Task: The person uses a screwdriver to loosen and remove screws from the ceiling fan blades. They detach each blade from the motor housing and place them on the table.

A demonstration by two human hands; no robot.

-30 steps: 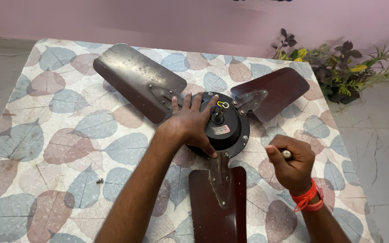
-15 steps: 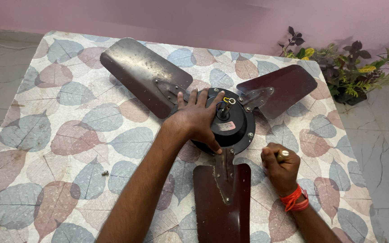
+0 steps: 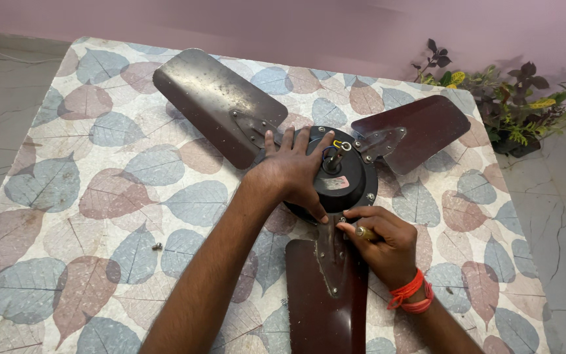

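Note:
A ceiling fan lies on a leaf-patterned cloth (image 3: 99,190), with a black motor hub (image 3: 345,187) and three dark brown blades: one at the far left (image 3: 214,101), one at the far right (image 3: 420,128), one pointing toward me (image 3: 325,305). My left hand (image 3: 293,174) rests flat on the left side of the hub, fingers spread. My right hand (image 3: 381,242) is closed on a small tool with a yellowish handle (image 3: 365,232), held at the metal bracket (image 3: 331,252) where the near blade meets the hub. Coloured wires (image 3: 339,147) stick up from the hub's centre.
A small loose screw (image 3: 157,246) lies on the cloth left of my left forearm. Potted plants (image 3: 519,108) stand on the stone floor at the far right, beyond the cloth's edge. A pink wall (image 3: 283,26) runs along the back.
My right hand has moved left and forward from beside the near blade to the blade's bracket at the hub. My left hand stays on the hub. The view has shifted slightly.

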